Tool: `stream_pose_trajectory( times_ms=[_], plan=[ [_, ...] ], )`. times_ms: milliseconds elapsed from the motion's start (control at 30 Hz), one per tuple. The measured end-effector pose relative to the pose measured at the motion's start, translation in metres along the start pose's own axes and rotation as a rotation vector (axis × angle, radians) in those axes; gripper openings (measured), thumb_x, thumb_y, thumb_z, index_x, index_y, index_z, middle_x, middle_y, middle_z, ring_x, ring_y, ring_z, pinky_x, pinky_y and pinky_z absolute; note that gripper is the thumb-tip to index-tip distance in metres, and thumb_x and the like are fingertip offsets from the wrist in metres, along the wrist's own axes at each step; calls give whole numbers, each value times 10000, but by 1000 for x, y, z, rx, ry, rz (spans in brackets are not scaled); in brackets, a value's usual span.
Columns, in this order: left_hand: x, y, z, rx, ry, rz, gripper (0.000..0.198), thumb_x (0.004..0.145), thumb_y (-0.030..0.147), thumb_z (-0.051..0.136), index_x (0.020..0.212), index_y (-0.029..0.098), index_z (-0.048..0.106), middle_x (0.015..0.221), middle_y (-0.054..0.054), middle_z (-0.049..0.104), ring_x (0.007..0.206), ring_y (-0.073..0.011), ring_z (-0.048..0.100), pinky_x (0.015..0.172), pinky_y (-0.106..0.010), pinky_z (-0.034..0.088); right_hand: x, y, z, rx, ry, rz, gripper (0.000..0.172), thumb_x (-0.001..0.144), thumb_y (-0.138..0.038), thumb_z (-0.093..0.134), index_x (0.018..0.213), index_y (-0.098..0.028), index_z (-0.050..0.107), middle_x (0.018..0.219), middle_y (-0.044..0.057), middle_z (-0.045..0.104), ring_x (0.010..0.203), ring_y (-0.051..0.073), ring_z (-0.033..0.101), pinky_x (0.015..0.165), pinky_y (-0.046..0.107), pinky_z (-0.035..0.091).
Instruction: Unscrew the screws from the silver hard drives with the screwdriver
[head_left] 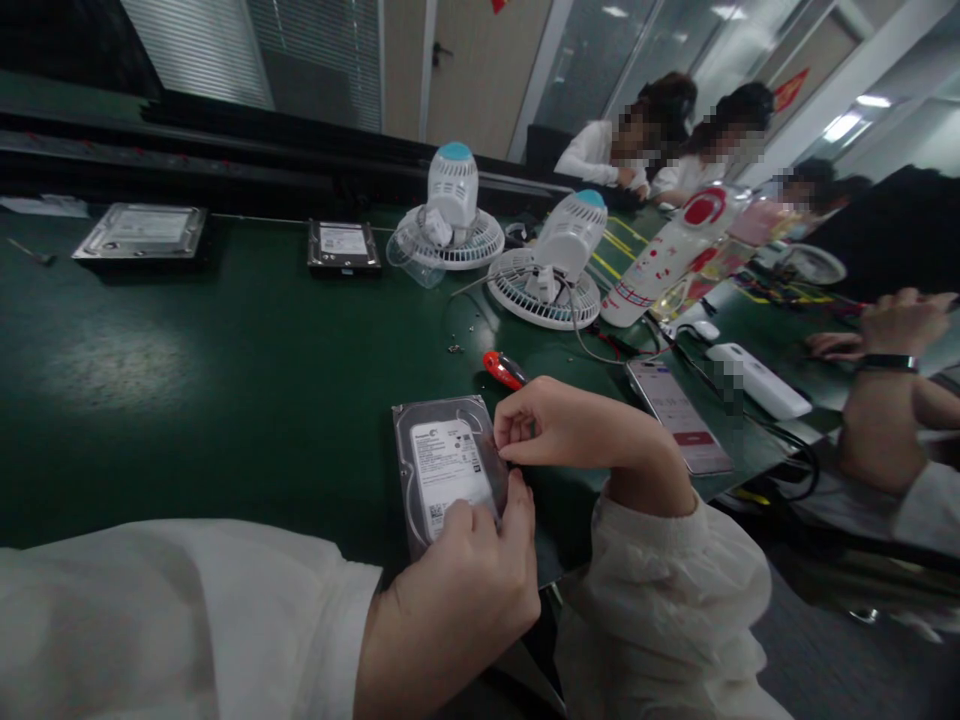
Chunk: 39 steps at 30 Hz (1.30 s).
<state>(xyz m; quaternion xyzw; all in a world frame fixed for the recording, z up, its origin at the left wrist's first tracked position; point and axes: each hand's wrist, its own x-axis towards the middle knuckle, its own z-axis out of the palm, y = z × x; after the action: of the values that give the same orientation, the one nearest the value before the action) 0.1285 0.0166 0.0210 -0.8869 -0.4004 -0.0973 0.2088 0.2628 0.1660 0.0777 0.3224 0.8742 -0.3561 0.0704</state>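
A silver hard drive with a white label point(444, 462) lies on the green table point(262, 420) in front of me. My left hand point(469, 580) rests over its near end, fingers bent against the label and the right edge. My right hand point(551, 425) is at the drive's right edge, its fingers curled in and pinched; what they hold, if anything, is too small to make out. Just beyond the drive lies a red and black screwdriver point(504, 370), partly behind my right hand. Several tiny screws point(455, 348) are scattered past it.
Two more drives point(142, 232) point(343, 246) lie at the back left. Two white fans point(453, 205) point(559, 255), a bottle point(660, 255), cables, a phone point(679, 415) and a white case point(759, 380) stand or lie to the right. A person's arm point(889, 390) is at the far right.
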Motion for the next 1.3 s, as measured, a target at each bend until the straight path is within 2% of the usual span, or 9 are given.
stream_pose_trajectory(
  times_ms=[233,300,467,533,733,900,1000,1133,1300],
  plan=[
    [1,0,-1,33,32,-15,420,930,126,409,1215,42,705,1241,-235,689,574,-170,636,480,-290,422,-4,2,-6,39,45,15,88,797,-192,646,760,-125,689,615,-17,657,563,55,587,519,154,441],
    [2,0,0,31,30,-17,423,933,127,408,1232,45,697,1248,-230,687,585,-172,645,483,-289,427,-6,6,-10,80,130,66,82,787,-208,662,769,-136,698,637,-10,679,573,65,602,525,163,454],
    [3,0,2,12,49,-24,407,928,134,431,1210,61,714,1235,-225,695,588,-178,657,477,-284,430,-1,23,-17,55,454,233,75,783,-187,636,750,-128,667,670,51,712,586,110,641,554,217,496],
    [3,-1,2,5,36,-22,408,925,140,440,1224,53,704,1244,-232,688,601,-182,665,485,-285,438,2,29,-17,28,504,243,71,777,-174,630,734,-126,660,666,58,707,592,112,638,561,223,491],
    [3,-1,1,3,28,-14,414,923,142,449,1248,44,687,1261,-240,676,617,-188,671,493,-287,450,5,33,-13,9,460,156,80,762,-216,662,751,-139,677,574,-7,637,523,81,563,516,207,436],
    [2,-1,0,10,17,-13,418,934,139,429,1252,42,683,1264,-243,674,617,-182,668,502,-289,456,10,30,-10,-108,551,102,132,795,-249,645,776,-126,690,647,22,659,574,91,553,553,226,421],
    [1,-1,0,12,0,-3,418,940,137,424,1257,44,680,1278,-245,666,607,-174,658,494,-288,439,23,23,-8,-236,608,55,155,835,-238,593,848,-132,705,806,61,708,713,129,596,676,266,455],
    [1,-2,0,3,-9,-18,417,949,137,420,1269,57,675,1296,-232,660,643,-183,670,506,-290,433,48,14,-9,-456,585,11,206,845,-148,530,910,-124,724,969,122,711,995,238,574,890,370,431],
    [1,-2,-2,9,-13,2,415,954,135,410,1259,50,678,1294,-247,656,626,-181,663,497,-291,410,75,18,-17,-633,495,22,277,872,-120,490,988,-60,734,1026,186,714,1049,291,553,927,420,428]
  ],
)
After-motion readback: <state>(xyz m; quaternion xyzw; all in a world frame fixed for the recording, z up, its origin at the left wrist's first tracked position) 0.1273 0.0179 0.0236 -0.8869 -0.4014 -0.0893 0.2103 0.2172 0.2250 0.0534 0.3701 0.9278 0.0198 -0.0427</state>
